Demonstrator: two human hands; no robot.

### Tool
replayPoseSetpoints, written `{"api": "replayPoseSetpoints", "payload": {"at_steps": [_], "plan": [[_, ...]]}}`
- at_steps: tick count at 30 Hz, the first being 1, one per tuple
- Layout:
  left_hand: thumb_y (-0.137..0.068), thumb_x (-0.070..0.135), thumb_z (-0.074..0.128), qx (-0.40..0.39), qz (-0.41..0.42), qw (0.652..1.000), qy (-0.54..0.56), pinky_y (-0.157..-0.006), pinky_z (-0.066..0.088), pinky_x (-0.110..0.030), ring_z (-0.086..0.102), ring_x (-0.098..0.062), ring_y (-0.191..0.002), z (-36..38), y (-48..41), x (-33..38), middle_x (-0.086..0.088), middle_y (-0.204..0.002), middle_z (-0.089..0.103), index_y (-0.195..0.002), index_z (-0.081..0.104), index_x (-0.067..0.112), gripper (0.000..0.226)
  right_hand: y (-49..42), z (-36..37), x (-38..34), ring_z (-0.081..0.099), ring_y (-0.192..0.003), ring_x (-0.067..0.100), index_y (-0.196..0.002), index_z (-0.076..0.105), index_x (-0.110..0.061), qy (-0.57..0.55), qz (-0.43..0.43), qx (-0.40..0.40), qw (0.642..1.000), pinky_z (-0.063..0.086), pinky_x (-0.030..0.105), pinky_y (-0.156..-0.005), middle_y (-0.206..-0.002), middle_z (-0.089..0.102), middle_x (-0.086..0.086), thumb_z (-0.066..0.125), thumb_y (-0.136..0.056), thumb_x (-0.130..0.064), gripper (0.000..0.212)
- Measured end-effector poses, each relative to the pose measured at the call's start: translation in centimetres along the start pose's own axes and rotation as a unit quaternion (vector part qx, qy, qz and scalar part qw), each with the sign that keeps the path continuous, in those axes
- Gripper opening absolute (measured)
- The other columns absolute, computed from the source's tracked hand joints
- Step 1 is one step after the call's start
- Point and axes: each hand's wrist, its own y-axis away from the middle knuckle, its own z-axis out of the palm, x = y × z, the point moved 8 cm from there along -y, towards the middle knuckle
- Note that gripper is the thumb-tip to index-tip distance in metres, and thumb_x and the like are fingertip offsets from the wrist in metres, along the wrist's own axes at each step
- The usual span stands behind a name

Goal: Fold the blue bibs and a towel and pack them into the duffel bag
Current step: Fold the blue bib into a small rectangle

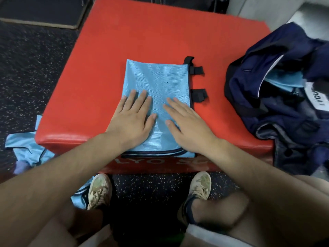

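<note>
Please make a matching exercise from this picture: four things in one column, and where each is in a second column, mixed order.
Things:
1. folded bib
2. duffel bag
3. unfolded bib
4. hands (left hand, right hand)

Places:
A. on the floor, left of the red box
B. flat on the folded bib
C. middle of the red box
D. right edge of the red box, open

Pairs: 1-C, 2-D, 3-A, 4-B
</note>
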Motion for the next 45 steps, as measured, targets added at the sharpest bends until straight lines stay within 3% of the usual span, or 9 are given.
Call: {"api": "replayPoseSetpoints", "payload": {"at_steps": [4, 9, 13, 18, 22, 25, 31, 37, 45], "plan": [[-0.100, 0.054, 0.019, 0.005, 0.119, 0.992, 0.041, -0.124, 0.011, -0.042, 0.011, -0.016, -0.153, -0.6, 0.9, 3.0, 0.000, -0.164, 0.020, -0.155, 0.029, 0.013, 0.069, 1.2, 0.2, 0.1, 0.008, -0.154, 0.012, -0.155, 0.034, -0.011, 0.003, -0.016, 0.006, 1.000, 0.010, 0.038, -0.126, -0.166, 0.021, 0.001, 0.031, -0.104, -0.034, 0.057], [-0.091, 0.079, 0.015, -0.075, 0.160, 0.984, 0.008, -0.124, 0.002, -0.042, -0.017, -0.010, -0.151, 1.3, 2.1, 4.3, 0.001, -0.166, -0.011, -0.158, -0.004, 0.012, 0.097, 1.7, 0.5, -0.5, 0.003, -0.154, 0.011, -0.156, 0.027, -0.008, 0.016, -0.026, -0.019, 0.999, 0.008, 0.038, -0.126, -0.167, 0.014, 0.002, 0.027, -0.102, -0.033, 0.060], [-0.072, 0.088, 0.042, -0.133, 0.184, 0.972, -0.063, -0.123, -0.007, -0.045, -0.024, -0.018, -0.149, 1.3, 2.8, 4.7, -0.004, -0.164, -0.021, -0.156, -0.015, 0.008, 0.129, 2.1, -0.8, -0.8, -0.001, -0.154, 0.010, -0.157, 0.026, -0.008, 0.008, -0.019, -0.067, 0.998, 0.004, 0.033, -0.126, -0.168, 0.008, 0.001, 0.032, -0.102, -0.044, 0.066], [-0.062, 0.038, 0.060, -0.043, 0.230, 0.972, 0.011, -0.100, 0.044, -0.041, 0.042, -0.025, -0.117, -1.7, 2.9, 5.8, -0.002, -0.126, 0.045, -0.125, 0.050, 0.012, 0.069, 3.4, -2.2, -1.7, -0.001, -0.153, 0.007, -0.157, 0.025, -0.020, 0.050, -0.033, -0.142, 0.988, 0.004, 0.025, -0.123, -0.168, 0.002, -0.006, 0.033, -0.079, -0.087, 0.103], [-0.078, 0.036, 0.054, -0.070, 0.211, 0.972, 0.078, -0.080, 0.044, -0.032, 0.056, -0.022, -0.095, -3.1, 1.6, 5.8, 0.002, -0.097, 0.056, -0.102, 0.057, 0.021, 0.028, 3.5, -3.3, -2.6, 0.018, -0.146, 0.003, -0.152, 0.034, -0.027, -0.005, -0.045, -0.137, 0.990, 0.020, 0.021, -0.117, -0.161, 0.020, -0.015, 0.057, -0.066, -0.089, 0.108], [-0.085, 0.030, 0.059, -0.098, 0.163, 0.972, 0.136, -0.072, 0.040, -0.030, 0.057, -0.019, -0.087, -3.4, 0.5, 5.1, 0.008, -0.087, 0.054, -0.092, 0.054, 0.025, 0.010, 3.2, -3.7, -2.9, 0.039, -0.131, 0.009, -0.138, 0.046, -0.025, 0.013, -0.045, -0.080, 0.996, 0.043, 0.029, -0.102, -0.139, 0.041, -0.012, 0.068, -0.079, -0.065, 0.075], [-0.085, 0.025, 0.061, -0.165, 0.109, 0.976, 0.092, -0.064, 0.037, -0.032, 0.052, -0.015, -0.077, -4.1, -0.5, 3.8, 0.008, -0.082, 0.054, -0.086, 0.045, 0.026, 0.016, 2.0, -5.9, -1.6, 0.057, -0.094, 0.021, -0.096, 0.047, -0.028, 0.039, 0.023, -0.014, 0.999, 0.040, 0.037, -0.067, -0.092, 0.053, -0.011, 0.055, -0.088, -0.032, 0.013], [-0.081, 0.011, 0.059, -0.214, 0.019, 0.973, 0.088, -0.058, 0.043, -0.038, 0.054, -0.014, -0.063, -5.4, -1.4, -0.6, 0.003, -0.074, 0.057, -0.090, 0.050, 0.023, 0.017, 0.8, -6.9, 0.7, 0.054, -0.067, 0.021, -0.084, 0.050, -0.022, -0.040, 0.085, -0.004, 0.996, 0.044, 0.040, -0.059, -0.071, 0.056, -0.003, 0.060, -0.083, -0.027, 0.011], [-0.069, 0.033, 0.059, -0.313, -0.005, 0.926, 0.209, -0.061, 0.040, -0.036, 0.050, -0.011, -0.061, -6.6, 0.3, -2.7, 0.003, -0.069, 0.060, -0.080, 0.063, 0.030, 0.012, 1.2, -6.7, 1.0, 0.037, -0.061, 0.017, -0.079, 0.046, -0.002, -0.129, 0.088, -0.183, 0.971, 0.030, 0.036, -0.057, -0.067, 0.042, 0.004, 0.069, -0.083, -0.033, 0.039]]}}
